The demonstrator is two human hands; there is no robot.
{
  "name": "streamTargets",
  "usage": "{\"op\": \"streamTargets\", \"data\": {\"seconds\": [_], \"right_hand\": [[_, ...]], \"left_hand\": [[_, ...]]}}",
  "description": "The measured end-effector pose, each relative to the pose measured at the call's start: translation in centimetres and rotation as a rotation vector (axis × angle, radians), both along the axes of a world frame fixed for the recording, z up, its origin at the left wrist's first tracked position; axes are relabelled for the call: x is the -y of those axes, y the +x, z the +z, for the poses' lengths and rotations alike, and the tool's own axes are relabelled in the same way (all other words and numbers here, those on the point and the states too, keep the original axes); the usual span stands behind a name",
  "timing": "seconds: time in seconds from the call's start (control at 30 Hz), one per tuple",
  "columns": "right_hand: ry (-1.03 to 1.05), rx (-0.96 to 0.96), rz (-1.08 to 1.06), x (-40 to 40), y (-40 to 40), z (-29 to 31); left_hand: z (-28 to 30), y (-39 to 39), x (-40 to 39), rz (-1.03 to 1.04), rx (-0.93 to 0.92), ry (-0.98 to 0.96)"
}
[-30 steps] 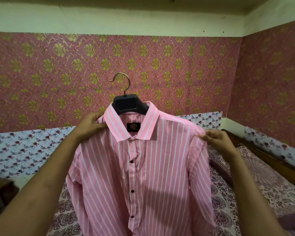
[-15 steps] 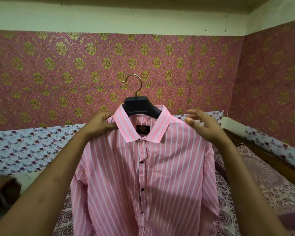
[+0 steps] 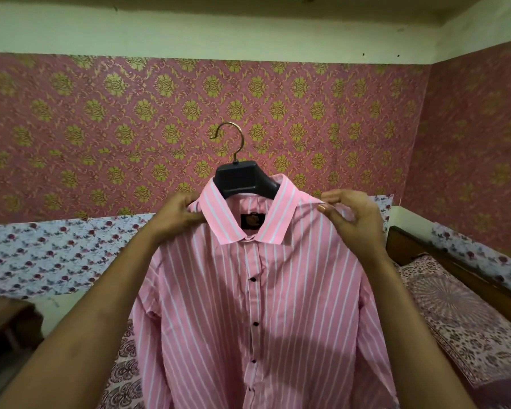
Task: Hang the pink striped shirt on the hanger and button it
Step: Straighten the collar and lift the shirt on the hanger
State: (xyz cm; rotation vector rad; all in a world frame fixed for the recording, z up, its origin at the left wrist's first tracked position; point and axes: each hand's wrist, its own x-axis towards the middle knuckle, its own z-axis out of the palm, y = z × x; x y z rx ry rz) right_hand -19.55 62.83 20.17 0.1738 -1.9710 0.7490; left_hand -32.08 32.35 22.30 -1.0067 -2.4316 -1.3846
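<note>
The pink striped shirt [image 3: 266, 314] hangs on a black hanger [image 3: 245, 180] with a brass hook, held up in front of me. Its front placket is closed with small dark buttons down the middle. My left hand [image 3: 177, 215] grips the shirt's left shoulder beside the collar. My right hand [image 3: 350, 216] pinches the fabric at the right shoulder between thumb and forefinger. The hook is free in the air and not hung on anything.
A bed with a patterned purple-and-white cover [image 3: 466, 329] lies below and to the right, edged by a dark wooden frame [image 3: 443, 261]. Pink and gold wallpaper [image 3: 101, 128] covers the walls. A brown object [image 3: 3, 323] sits at the lower left.
My right hand moved from the sleeve top inward to the right shoulder near the collar and now pinches it. The shirt and hanger shifted rightward in view.
</note>
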Motion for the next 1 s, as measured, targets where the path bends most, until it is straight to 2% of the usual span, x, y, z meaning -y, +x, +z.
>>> {"op": "streamTargets", "data": {"seconds": [0.07, 0.17, 0.27, 0.43, 0.5, 0.63, 0.7, 0.77, 0.9, 1.0], "right_hand": [[0.022, 0.069, -0.048, -0.1, 0.0, 0.4], [0.008, 0.225, 0.054, 0.7, -0.4, 1.2], [0.100, 0.380, 0.101, 1.8, -1.7, 1.4], [0.075, 0.404, 0.105, 2.4, -2.6, 1.4], [0.177, 0.385, 0.081, 3.4, -2.1, 1.9], [0.384, 0.373, -0.130, 4.5, -1.9, 2.8], [0.555, 0.376, -0.248, 4.9, -2.0, 3.3], [0.624, 0.347, -0.272, 5.0, -2.4, 3.5], [0.578, 0.294, -0.191, 5.4, -2.9, 3.4], [0.438, 0.388, -0.059, 4.3, -2.8, 2.6]], "left_hand": [[0.1, 0.2, -0.3, -0.011, -0.007, -0.018], [0.0, 0.5, -1.0, -0.033, -0.029, -0.039], [-0.4, 1.0, -1.8, -0.057, -0.013, -0.062], [-1.1, 1.0, -1.9, -0.011, -0.023, -0.127], [-1.3, 1.2, -1.9, 0.015, -0.055, -0.153], [-1.7, 1.2, -2.3, 0.016, -0.094, -0.133], [-1.6, 1.3, -2.5, 0.020, -0.122, -0.152], [-1.7, 1.4, -2.8, 0.008, -0.123, -0.158], [-1.8, 1.5, -3.3, -0.003, -0.150, -0.150], [-1.4, 1.5, -3.0, -0.008, -0.128, -0.156]]}}
